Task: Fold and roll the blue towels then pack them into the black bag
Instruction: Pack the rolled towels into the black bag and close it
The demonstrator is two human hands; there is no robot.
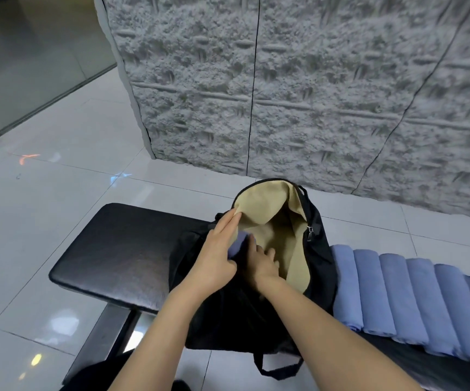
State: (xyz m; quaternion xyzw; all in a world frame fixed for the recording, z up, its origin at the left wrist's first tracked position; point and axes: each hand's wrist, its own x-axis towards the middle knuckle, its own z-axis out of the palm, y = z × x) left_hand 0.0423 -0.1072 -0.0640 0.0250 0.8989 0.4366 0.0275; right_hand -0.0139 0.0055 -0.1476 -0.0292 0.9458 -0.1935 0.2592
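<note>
The black bag (322,266) stands unzipped on a black bench, its beige lining showing. A rolled blue towel (239,245) sits at the bag's left opening, mostly hidden between my hands. My left hand (218,249) wraps around the roll from the left, fingers reaching up to the bag's rim. My right hand (262,262) is inside the opening, fingers on the roll's right side. Several more rolled blue towels (414,300) lie side by side on the bench to the right of the bag.
The black padded bench (115,255) stretches left of the bag with bare surface. Glossy white floor tiles (59,198) surround it. A rough grey textured wall (313,94) rises behind. A bag strap (279,368) hangs over the bench's front edge.
</note>
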